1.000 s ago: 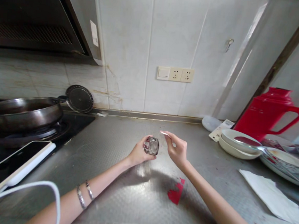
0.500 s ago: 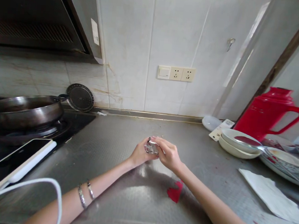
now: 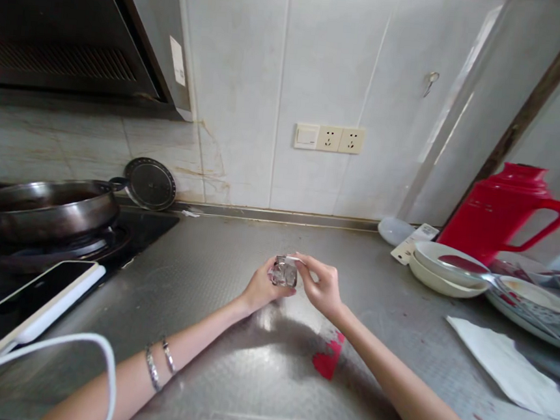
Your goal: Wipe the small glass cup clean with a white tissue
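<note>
Holding a small, smoky-clear, faceted glass vessel [image 3: 284, 273] in the curled left hand [image 3: 259, 288], seemingly to steady it and leave its top exposed to the slim white strip [image 3: 293, 258] pinched between thumb and fingertips of the right hand [image 3: 322, 291], near the vessel's upper right edge; cannot tell whether touching. Apparently raised above the grey metal countertop [image 3: 197, 255], with both forearms slanting inward to meet. Flanked farther out by a ragged, flat red scrap [image 3: 326, 363] just nearer than the right hand, and by a white paper sheet [image 3: 511, 371] well to its right, presumably set aside within reach.
</note>
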The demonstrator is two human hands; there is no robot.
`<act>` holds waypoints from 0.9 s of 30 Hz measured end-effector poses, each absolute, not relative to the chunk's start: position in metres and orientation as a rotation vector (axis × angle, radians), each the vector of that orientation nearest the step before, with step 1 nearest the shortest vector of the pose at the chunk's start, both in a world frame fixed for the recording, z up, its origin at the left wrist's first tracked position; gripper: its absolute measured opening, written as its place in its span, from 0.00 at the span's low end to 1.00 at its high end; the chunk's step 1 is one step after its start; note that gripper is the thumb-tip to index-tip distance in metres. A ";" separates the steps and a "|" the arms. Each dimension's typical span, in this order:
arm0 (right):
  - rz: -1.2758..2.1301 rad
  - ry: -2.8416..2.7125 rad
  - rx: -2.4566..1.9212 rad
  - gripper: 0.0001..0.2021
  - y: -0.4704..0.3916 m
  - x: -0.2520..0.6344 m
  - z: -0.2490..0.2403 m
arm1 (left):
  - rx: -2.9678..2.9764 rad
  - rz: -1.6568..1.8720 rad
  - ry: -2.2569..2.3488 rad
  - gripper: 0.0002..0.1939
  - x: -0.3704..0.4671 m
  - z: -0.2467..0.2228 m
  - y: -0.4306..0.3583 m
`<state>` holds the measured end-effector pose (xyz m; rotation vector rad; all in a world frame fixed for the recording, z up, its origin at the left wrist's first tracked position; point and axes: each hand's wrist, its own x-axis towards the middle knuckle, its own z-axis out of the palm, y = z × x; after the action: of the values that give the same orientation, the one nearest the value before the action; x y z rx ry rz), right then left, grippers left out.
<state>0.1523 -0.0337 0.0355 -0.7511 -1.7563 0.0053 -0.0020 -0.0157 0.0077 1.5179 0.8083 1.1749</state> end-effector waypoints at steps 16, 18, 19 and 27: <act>-0.093 -1.939 -0.706 0.16 -0.031 0.154 0.030 | 1.477 1.164 0.712 0.31 0.000 0.019 -0.019; -0.178 -1.988 -0.634 0.17 -0.032 0.154 0.031 | 1.492 1.168 0.689 0.31 0.000 0.021 -0.020; -0.226 -2.017 -0.595 0.18 -0.033 0.154 0.032 | 1.511 1.176 0.690 0.30 0.000 0.022 -0.020; -0.312 -2.124 -0.476 0.20 -0.043 0.149 0.035 | 1.636 1.202 0.816 0.19 0.000 0.013 -0.016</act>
<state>0.1490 -0.0425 0.0354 -0.4756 -2.1236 -0.3120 -0.0002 -0.0161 0.0134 1.6361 0.8162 1.2023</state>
